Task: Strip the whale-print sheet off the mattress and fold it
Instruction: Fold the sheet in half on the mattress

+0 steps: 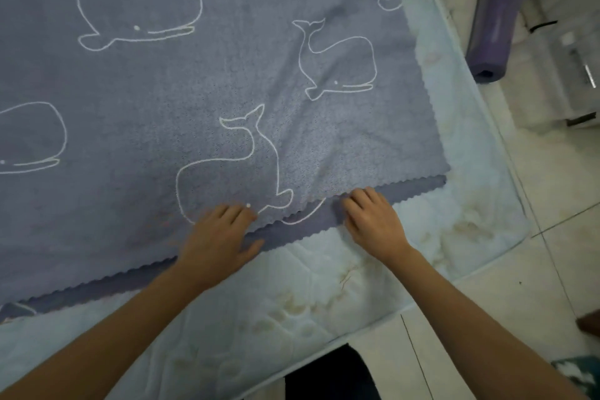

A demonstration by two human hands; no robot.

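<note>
The whale-print sheet (201,81), grey-blue with white whale outlines and a scalloped edge, lies folded over in two layers on the pale quilted mattress (292,295). Its near edge runs diagonally from lower left to right. My left hand (220,237) lies flat on the top layer at that edge, fingers spread and straight. To its right, my right hand (373,217) rests at the same edge with its fingers bent onto the fabric; whether they pinch it is unclear.
A rolled purple mat (493,19) stands on the tiled floor (552,204) to the right of the mattress. A clear plastic container (578,81) sits beyond it. The mattress corner (519,227) lies at the right. Dark clothing shows at the bottom (328,373).
</note>
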